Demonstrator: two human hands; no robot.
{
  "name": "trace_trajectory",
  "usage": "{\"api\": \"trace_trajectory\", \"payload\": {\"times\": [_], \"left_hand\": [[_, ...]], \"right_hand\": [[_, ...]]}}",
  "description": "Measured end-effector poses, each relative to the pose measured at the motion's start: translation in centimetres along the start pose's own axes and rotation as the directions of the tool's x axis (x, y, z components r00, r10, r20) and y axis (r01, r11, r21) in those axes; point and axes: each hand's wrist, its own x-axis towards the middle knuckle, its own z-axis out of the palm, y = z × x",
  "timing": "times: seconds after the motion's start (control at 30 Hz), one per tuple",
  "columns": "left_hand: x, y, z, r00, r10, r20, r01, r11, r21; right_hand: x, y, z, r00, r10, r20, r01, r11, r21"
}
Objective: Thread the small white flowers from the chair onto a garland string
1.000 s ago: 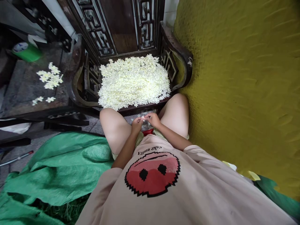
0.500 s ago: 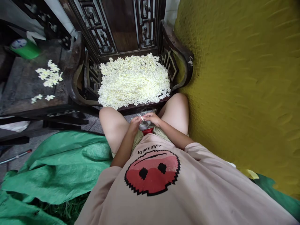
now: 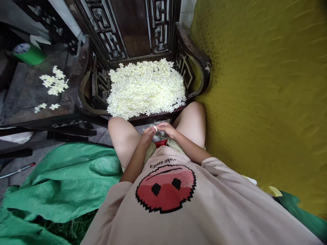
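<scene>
The hands have hardly moved. The right hand point(image 3: 166, 129) pinches a flower point(image 3: 154, 128) tight. The left hand point(image 3: 147, 135) curls just beside it; its hold cannot be told.

Textured yellow-green wall point(image 3: 268, 85) fills the right side, evenly lit by soft light. Dark carved wooden armchair point(image 3: 196, 58) stands far centre, with a dark low table point(image 3: 22, 98) just beside it at far left. Grey floor point(image 3: 41, 154) left, green woven sheet point(image 3: 63, 183) crumpled near left.
</scene>
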Motion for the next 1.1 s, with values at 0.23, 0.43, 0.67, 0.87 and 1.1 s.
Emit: {"api": "trace_trajectory", "payload": {"times": [0.23, 0.43, 0.67, 0.87, 1.1], "left_hand": [[0.21, -0.22, -0.04, 0.999, 0.026, -0.025, -0.027, 1.000, -0.011], [0.31, -0.31, -0.10, 0.999, 0.031, -0.039, -0.031, 1.000, 0.004], [0.32, -0.16, -0.06, 0.999, 0.037, -0.031, -0.036, 0.998, 0.045], [0.34, -0.21, 0.06, 0.996, 0.074, -0.053, -0.069, 0.993, 0.101], [0.45, -0.53, -0.16, 0.983, 0.152, -0.100, -0.125, 0.963, 0.238]], "right_hand": [[-0.20, -0.20, 0.35, 1.000, 0.007, 0.018, -0.008, 1.000, 0.023], [-0.18, -0.13, 0.35, 1.000, 0.002, 0.010, -0.002, 1.000, 0.002], [-0.22, -0.40, 0.34, 0.999, -0.035, -0.004, 0.035, 0.999, -0.026], [-0.01, -0.08, 0.31, 0.986, -0.144, -0.083, 0.136, 0.986, -0.099], [0.30, 0.40, 0.01, 0.963, -0.244, -0.116, 0.212, 0.949, -0.235]]}}
